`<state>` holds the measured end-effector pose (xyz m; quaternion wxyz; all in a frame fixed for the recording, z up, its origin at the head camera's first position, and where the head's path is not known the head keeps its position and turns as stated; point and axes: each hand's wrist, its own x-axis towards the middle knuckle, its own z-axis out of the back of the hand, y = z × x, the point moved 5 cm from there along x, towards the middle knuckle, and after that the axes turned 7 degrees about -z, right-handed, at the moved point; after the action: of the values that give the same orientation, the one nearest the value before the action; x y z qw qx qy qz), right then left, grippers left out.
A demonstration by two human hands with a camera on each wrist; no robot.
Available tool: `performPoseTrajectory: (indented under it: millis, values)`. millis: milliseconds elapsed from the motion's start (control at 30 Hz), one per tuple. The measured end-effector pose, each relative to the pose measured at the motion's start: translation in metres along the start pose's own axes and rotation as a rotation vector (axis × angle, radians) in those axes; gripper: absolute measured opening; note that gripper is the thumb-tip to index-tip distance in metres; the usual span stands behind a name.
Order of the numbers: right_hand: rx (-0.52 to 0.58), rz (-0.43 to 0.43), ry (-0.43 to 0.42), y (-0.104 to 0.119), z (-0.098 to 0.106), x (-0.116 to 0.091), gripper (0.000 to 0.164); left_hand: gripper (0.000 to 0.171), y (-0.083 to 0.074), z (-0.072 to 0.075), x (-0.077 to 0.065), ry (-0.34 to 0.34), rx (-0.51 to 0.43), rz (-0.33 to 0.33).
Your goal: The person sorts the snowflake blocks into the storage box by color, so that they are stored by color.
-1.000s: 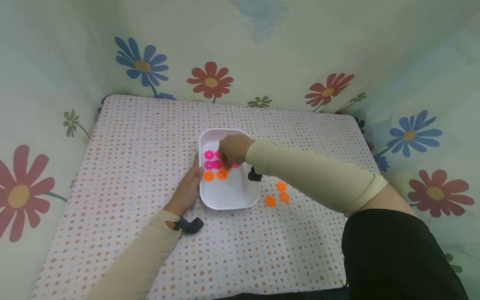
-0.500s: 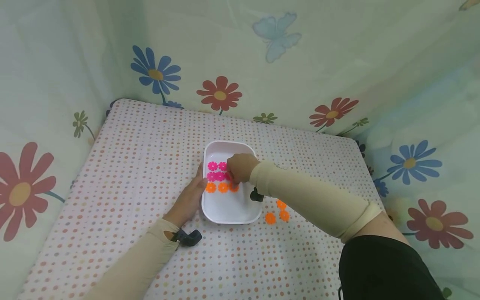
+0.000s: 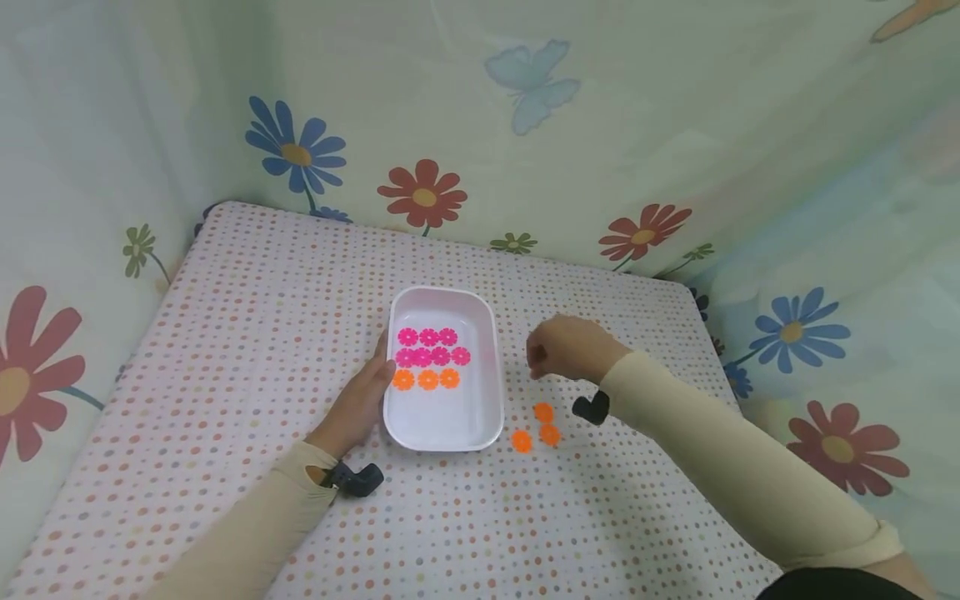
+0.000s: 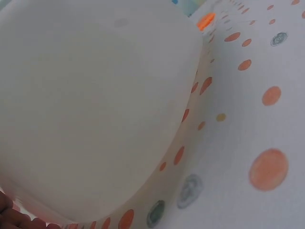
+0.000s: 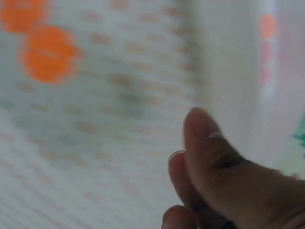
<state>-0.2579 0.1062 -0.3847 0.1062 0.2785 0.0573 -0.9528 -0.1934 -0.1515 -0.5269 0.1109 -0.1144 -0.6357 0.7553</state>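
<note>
A white plastic tray (image 3: 442, 425) sits mid-table. My left hand (image 3: 356, 400) holds its left side, thumb at the rim; in the left wrist view its fingertips (image 4: 19, 222) show at the tray's lower corner. Inside lie two rows of pink flower-shaped pieces (image 3: 428, 337) and a row of three orange flower-shaped pieces (image 3: 428, 380). My right hand (image 3: 570, 346) is over the table right of the tray, fingers loosely bent, nothing held. Close to it on the cloth lie three loose orange flower-shaped pieces (image 3: 550, 435), two of them blurred in the right wrist view.
A dotted cloth (image 3: 300, 275) covers the table. Flower-printed curtains (image 3: 652, 108) hang behind the table and along both sides. Each wrist carries a black strapped camera, such as the left one (image 3: 356, 479).
My right hand has let go of an orange flower-shaped piece, third in its row, and moved right, out of the tray. The left hand stays at the tray. The head view shifted.
</note>
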Motion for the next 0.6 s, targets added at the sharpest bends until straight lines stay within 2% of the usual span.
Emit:
performPoseTrajectory:
  millis: [100,167,267,367,467,600]
  values:
    - [0.061,-0.043,0.053,-0.03,-0.036,-0.003,0.013,0.062,-0.001,0.0,0.0,0.001,0.018,-0.011]
    - [0.1,-0.046,0.066,-0.038,-0.056,-0.001,0.019,0.062,0.0,0.003,-0.001,-0.002,0.025,-0.01]
    - [0.119,-0.033,0.032,-0.041,-0.073,0.002,0.021,0.062,0.001,0.005,-0.003,-0.006,0.024,0.002]
    - [0.116,-0.056,-0.006,-0.042,-0.079,0.003,0.018,0.062,0.001,0.005,-0.003,-0.006,0.013,0.011]
    - [0.127,-0.083,-0.005,-0.045,-0.079,0.001,0.017,0.063,0.001,0.003,-0.003,-0.002,0.003,0.019]
    - [0.146,-0.054,0.004,-0.049,-0.067,-0.003,0.017,0.063,0.0,-0.001,0.0,0.003,-0.003,0.02]
